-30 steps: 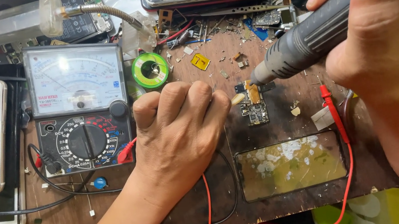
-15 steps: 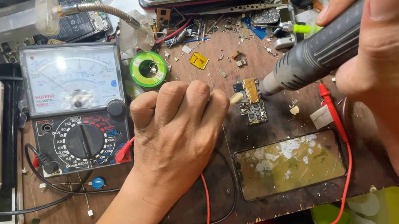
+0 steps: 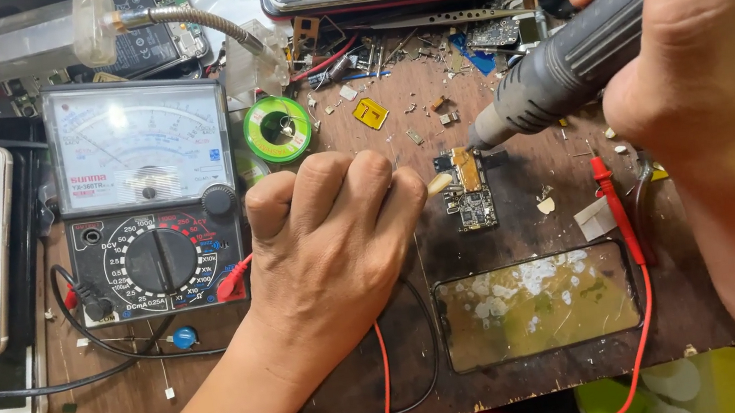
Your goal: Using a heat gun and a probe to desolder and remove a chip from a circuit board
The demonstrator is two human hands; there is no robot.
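Right hand (image 3: 702,63) was wrapped around the hot air gun (image 3: 560,74), nozzle just over the top of the little circuit board (image 3: 471,192). Left hand (image 3: 334,240) was curled, fingertips pressed together against the board's left edge. I'd keep that nozzle circling, not parked, with fingers clear of the heat.

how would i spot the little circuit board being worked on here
Start at the big analog meter on the left of the wooden bench, then go right past the left hand. Just beyond its fingertips, under the grey tool's tip, lies the small circuit board, the only dark upright strip with a gold top.
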